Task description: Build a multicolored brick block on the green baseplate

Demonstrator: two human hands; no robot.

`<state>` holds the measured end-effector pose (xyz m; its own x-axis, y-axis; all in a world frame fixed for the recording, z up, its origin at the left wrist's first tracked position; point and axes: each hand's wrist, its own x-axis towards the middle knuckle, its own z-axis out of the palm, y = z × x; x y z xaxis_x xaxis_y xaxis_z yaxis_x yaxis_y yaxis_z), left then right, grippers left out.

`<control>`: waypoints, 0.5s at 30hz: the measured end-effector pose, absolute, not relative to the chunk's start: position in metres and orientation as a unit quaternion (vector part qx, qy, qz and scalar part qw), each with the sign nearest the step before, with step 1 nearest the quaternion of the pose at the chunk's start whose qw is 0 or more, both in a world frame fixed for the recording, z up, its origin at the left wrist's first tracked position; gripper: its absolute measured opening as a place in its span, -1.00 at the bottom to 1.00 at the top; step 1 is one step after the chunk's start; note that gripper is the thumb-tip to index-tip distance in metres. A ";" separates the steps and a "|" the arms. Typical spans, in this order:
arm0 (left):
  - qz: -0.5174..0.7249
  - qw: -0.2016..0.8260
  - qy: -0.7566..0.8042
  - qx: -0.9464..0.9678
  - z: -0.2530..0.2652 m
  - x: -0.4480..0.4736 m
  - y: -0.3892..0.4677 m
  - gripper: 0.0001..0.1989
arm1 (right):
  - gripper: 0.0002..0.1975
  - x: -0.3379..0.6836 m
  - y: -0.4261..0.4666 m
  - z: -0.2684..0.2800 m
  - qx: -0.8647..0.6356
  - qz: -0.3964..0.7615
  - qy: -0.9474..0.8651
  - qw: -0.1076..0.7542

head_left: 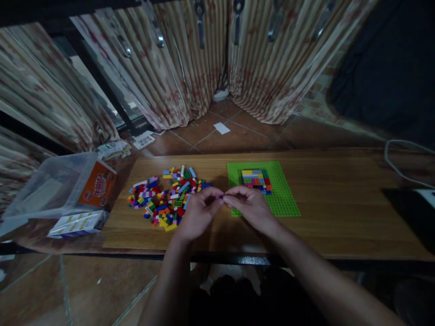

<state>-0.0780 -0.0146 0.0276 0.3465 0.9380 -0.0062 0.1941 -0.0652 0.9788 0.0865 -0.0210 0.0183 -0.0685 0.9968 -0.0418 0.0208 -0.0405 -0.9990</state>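
Between the fingertips of both hands is a small dark purple toy brick (pixel 222 196), mostly covered by the fingers. My left hand (pixel 200 213) pinches it from the left, in front of a loose pile of colourful toy bricks (pixel 163 210). From the other side my right hand (pixel 249 206) pinches it too, over the near left edge of a green studded baseplate (pixel 283 199). A multicoloured block of joined bricks (pixel 254 177) sits on that baseplate, its near part partly behind my right hand.
A clear plastic bin (pixel 44 181) with an orange label stands off the table's left end, beside a white and yellow carton (pixel 78 223). The wooden table (pixel 340 203) extends right to a dark flat object (pixel 404 213) and a white cable (pixel 387 149).
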 end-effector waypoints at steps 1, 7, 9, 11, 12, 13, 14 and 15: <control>0.365 0.533 0.441 0.623 0.027 -0.077 -0.015 -0.85 | -0.80 0.087 -0.021 0.020 -0.492 0.534 -0.508 0.463; 0.383 0.585 0.435 0.567 0.027 -0.075 -0.013 -0.80 | -0.77 0.087 -0.024 0.022 -0.472 0.585 -0.473 0.459; 0.387 0.602 0.433 0.548 0.030 -0.076 -0.013 -0.80 | -0.76 0.087 -0.024 0.022 -0.462 0.616 -0.442 0.461; 0.387 0.613 0.432 0.537 0.032 -0.077 -0.013 -0.80 | -0.75 0.085 -0.024 0.021 -0.451 0.641 -0.417 0.459; 0.383 0.616 0.434 0.534 0.032 -0.077 -0.013 -0.80 | -0.75 0.084 -0.024 0.020 -0.448 0.649 -0.409 0.459; 0.376 0.620 0.436 0.533 0.032 -0.078 -0.013 -0.79 | -0.76 0.083 -0.024 0.018 -0.447 0.652 -0.405 0.459; 0.369 0.622 0.439 0.533 0.032 -0.079 -0.012 -0.79 | -0.76 0.081 -0.024 0.016 -0.448 0.651 -0.405 0.460; 0.361 0.624 0.443 0.533 0.031 -0.080 -0.011 -0.79 | -0.77 0.080 -0.024 0.013 -0.451 0.646 -0.408 0.461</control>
<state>-0.0797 -0.0115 0.0311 0.3479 0.9223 -0.1683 0.0220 0.1715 0.9849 0.0801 -0.0239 0.0134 -0.1672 0.9640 -0.2069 -0.2272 -0.2419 -0.9433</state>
